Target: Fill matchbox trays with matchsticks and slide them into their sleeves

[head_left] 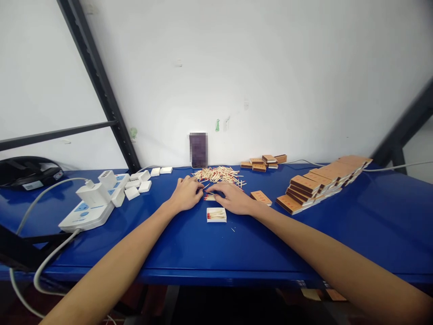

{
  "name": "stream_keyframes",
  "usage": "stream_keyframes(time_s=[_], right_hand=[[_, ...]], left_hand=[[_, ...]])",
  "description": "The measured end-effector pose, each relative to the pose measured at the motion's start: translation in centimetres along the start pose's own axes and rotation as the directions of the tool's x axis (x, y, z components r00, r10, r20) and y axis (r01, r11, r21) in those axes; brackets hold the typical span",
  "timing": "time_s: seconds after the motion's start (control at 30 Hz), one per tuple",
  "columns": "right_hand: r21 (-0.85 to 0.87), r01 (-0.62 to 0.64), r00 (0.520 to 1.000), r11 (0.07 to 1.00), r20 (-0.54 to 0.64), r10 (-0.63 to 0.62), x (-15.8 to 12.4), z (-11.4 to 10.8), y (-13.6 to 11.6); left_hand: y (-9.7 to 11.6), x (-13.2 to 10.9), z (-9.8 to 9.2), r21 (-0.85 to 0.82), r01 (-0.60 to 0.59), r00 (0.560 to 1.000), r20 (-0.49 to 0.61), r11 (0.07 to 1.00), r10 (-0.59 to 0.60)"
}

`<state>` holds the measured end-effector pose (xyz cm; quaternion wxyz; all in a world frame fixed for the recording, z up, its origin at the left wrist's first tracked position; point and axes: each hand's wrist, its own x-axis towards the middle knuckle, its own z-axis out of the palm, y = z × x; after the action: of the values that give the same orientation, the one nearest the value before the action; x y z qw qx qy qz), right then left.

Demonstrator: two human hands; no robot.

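My left hand (187, 193) rests on the blue table with its fingers curled. A single match (206, 186) sticks out at its thumb and index finger. My right hand (232, 197) lies opposite, palm down, index finger stretched toward that match and thumb apart from it. Below its fingers is a small bunch of matches (209, 197), partly hidden by the hand. Just in front of the hands sits an open white matchbox tray (216, 220) with some red-tipped matches inside. Behind both hands spreads a loose pile of matches (219, 174).
One closed matchbox (261, 197) lies right of my right hand, beside stacked matchboxes (313, 183). More matchboxes (264, 161) are by the wall, near a dark pixelated panel (199, 150). At left are white trays (138, 183) and a power strip (89, 216) with cables.
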<state>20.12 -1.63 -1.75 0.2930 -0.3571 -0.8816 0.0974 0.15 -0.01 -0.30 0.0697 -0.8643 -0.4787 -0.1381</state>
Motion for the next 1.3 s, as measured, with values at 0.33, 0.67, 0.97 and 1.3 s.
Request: stream_keyframes(time_s=[0.33, 0.67, 0.97, 1.3], right_hand=[[0.121, -0.047, 0.998, 0.992, -0.044, 0.052, 0.2, -0.1, 0.0], [0.205, -0.101, 0.988, 0.973, -0.095, 0.123, 0.2, -0.1, 0.5], [0.139, -0.07, 0.994, 0.988, -0.075, 0.081, 0.3, 0.2, 0.4], [0.016, -0.014, 0.998, 1.0, -0.059, 0.015, 0.1, 0.6, 1.2]], left_hand=[[-0.6, 0.5, 0.4, -0.091, 0.034, 0.999, 0.002, 0.995, -0.034], [-0.1, 0.9, 0.3, -0.189, 0.075, 0.997, 0.022, 0.979, -0.072], [-0.1, 1.1, 0.5, -0.325, -0.037, 0.998, -0.05, 0.945, 0.022], [-0.5, 1.0, 0.8, -0.44, -0.05, 0.996, -0.092, 0.897, 0.01]])
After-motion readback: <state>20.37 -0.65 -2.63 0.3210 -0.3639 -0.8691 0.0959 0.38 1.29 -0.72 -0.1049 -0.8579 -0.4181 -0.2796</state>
